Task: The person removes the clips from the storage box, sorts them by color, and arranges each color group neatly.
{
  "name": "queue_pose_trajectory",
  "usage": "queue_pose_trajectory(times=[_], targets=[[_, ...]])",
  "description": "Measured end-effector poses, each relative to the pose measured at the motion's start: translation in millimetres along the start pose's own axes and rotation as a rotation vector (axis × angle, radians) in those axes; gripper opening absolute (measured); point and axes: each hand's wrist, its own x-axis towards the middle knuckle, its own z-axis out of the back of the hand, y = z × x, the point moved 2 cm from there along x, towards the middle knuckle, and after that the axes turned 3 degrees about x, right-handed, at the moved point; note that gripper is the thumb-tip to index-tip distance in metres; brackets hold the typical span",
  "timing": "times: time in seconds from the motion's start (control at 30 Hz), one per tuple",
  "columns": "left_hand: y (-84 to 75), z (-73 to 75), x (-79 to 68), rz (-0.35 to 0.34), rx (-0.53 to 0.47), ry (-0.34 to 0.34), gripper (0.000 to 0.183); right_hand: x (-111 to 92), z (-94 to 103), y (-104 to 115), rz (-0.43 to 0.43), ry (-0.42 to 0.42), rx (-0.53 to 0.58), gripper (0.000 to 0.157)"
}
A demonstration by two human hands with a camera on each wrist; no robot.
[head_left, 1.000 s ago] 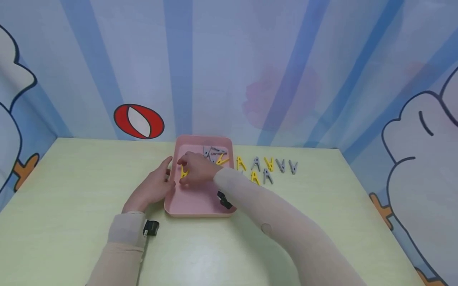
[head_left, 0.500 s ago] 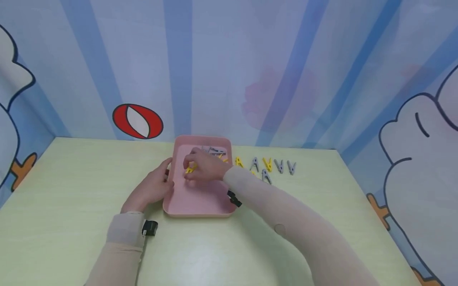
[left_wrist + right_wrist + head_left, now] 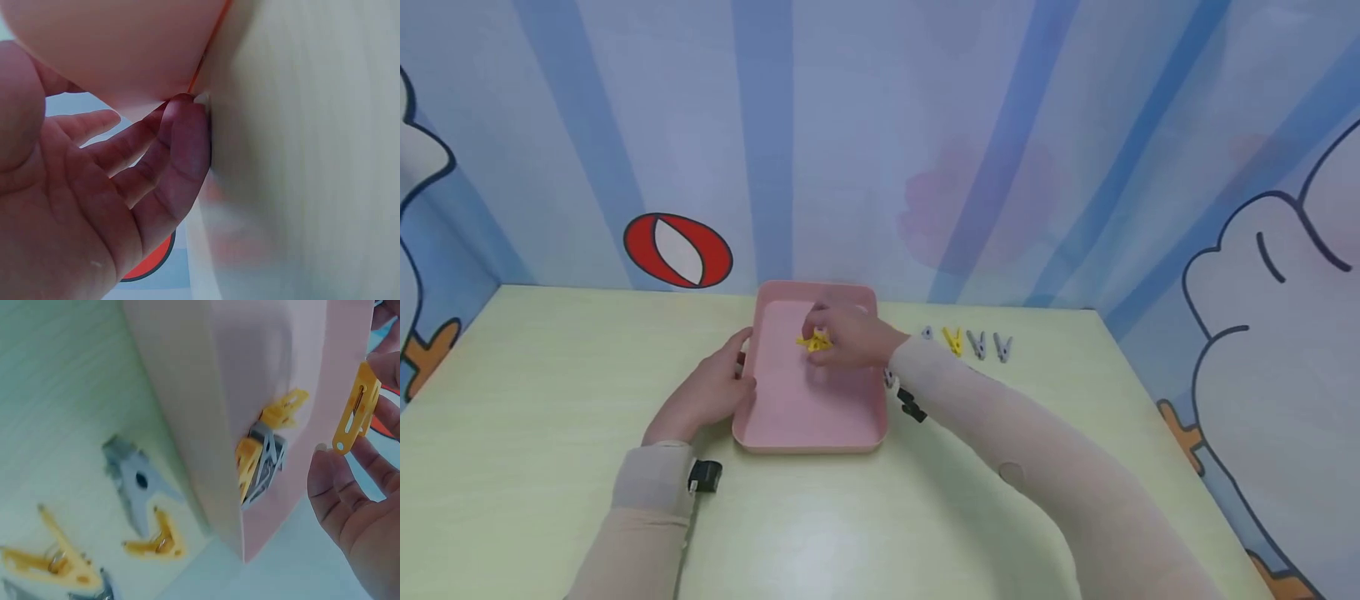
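My right hand (image 3: pixel 853 333) is over the pink tray (image 3: pixel 797 437), pinching a yellow clothespin (image 3: pixel 356 412) between thumb and fingers. Below it, a small pile of grey clothespins (image 3: pixel 265 459) and yellow clothespins (image 3: pixel 284 409) lies at the tray's far end, mostly hidden by the hand in the head view. On the left side of the tray my left hand (image 3: pixel 711 387) grips the wall, its thumb at the rim. The left wrist view shows its fingers (image 3: pixel 178 134) low along the outer wall, beside the tabletop.
Right of the tray, a row of grey and yellow clothespins (image 3: pixel 952 342) lies on the pale table (image 3: pixel 820 533); my right sleeve covers part of it. A patterned blue backdrop (image 3: pixel 850 150) rises behind the table. A small black camera (image 3: pixel 706 477) sits at the left wrist.
My right hand has moved right and slightly back over the tray, carrying the yellow clothespin, and now hides the pile. The left hand keeps its place on the tray; the view shifts slightly.
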Motion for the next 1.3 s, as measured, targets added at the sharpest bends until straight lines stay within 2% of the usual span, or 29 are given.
queue_pose_trajectory(times=[0.1, 0.17, 0.4, 0.7, 1.0, 1.13, 1.3], targets=[[0.0, -0.3, -1.1, 0.002, -0.001, 0.000, 0.072, -6, 6.8, -6, 0.030, -0.032, -0.003, 0.025], [-0.3, -0.1, -1.7, 0.003, -0.004, 0.002, 0.072, -11, 11.9, -11, 0.019, -0.048, 0.006, 0.024], [-2.0, 0.9, -2.2, 0.013, -0.011, 0.008, 0.073, -38, 27.3, -35, -0.129, -0.059, 0.036, 0.030], [-2.3, 1.9, -3.2, -0.003, -0.016, 0.004, 0.071, -85, 36.5, -63, -0.205, -0.062, -0.038, 0.034], [-2.3, -1.2, -3.3, 0.027, -0.015, 0.016, 0.072, -143, 36.6, -99, -0.228, -0.084, -0.098, 0.032], [-1.4, -1.9, -2.9, 0.026, -0.015, 0.015, 0.073, -160, 31.5, -110, -0.235, -0.075, -0.136, 0.030], [-0.4, -1.9, -1.5, 0.021, -0.012, 0.018, 0.072, -174, 23.4, -112, -0.241, -0.035, -0.178, 0.029]])
